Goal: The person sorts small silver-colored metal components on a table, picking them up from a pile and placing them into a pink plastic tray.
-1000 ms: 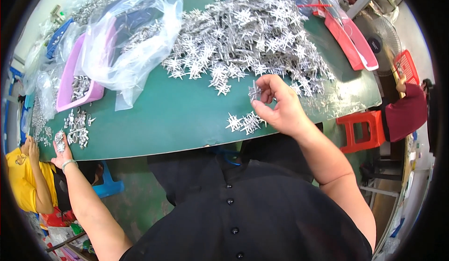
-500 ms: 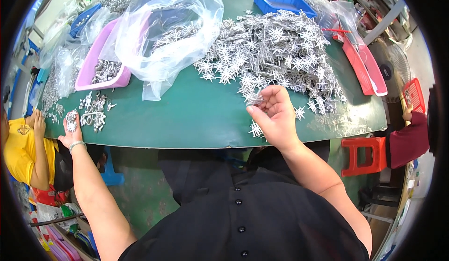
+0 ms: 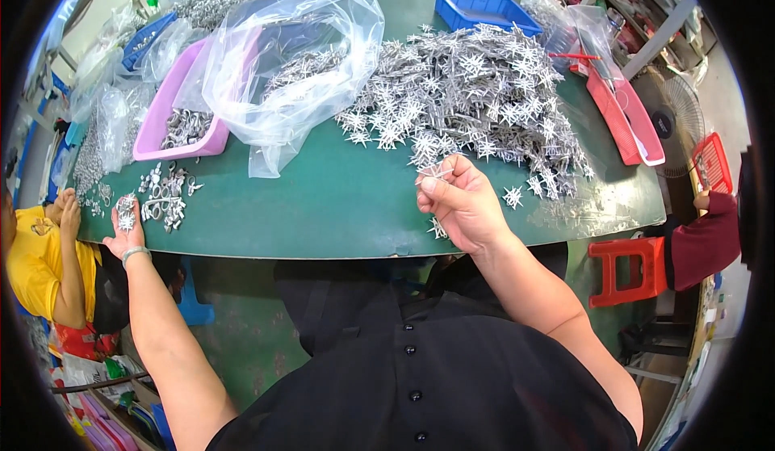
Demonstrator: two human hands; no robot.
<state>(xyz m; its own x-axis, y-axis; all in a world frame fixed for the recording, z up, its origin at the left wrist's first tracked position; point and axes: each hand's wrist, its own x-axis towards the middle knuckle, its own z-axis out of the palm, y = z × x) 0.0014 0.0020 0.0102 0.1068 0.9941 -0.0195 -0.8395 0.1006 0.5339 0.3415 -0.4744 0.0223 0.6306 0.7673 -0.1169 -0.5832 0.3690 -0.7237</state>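
Note:
My right hand (image 3: 464, 205), at the front of the big heap of silvery star-shaped metal pieces (image 3: 476, 88), pinches one spiky star piece (image 3: 436, 173) between thumb and fingers. A loose star piece (image 3: 437, 226) is partly hidden beside that hand, and another lies to its right. At the table's left front edge, my left hand (image 3: 125, 239) is palm up, holding several star pieces (image 3: 126, 209) against its palm and fingers. Small ring-like metal parts (image 3: 168, 201) lie scattered just right of it.
A pink bin (image 3: 182, 151) of metal parts and a clear plastic bag (image 3: 278, 140) stand at left. Blue tray (image 3: 484, 7) sits behind the heap, red tray (image 3: 613, 116) at right. A person in yellow (image 3: 40, 261) sits left; a dark red sleeve (image 3: 706, 241) shows right.
My right hand has turned and drawn its fingers closer to the thumb, and the pinched star piece now shows more plainly. The left hand stays nearly still with its star pieces.

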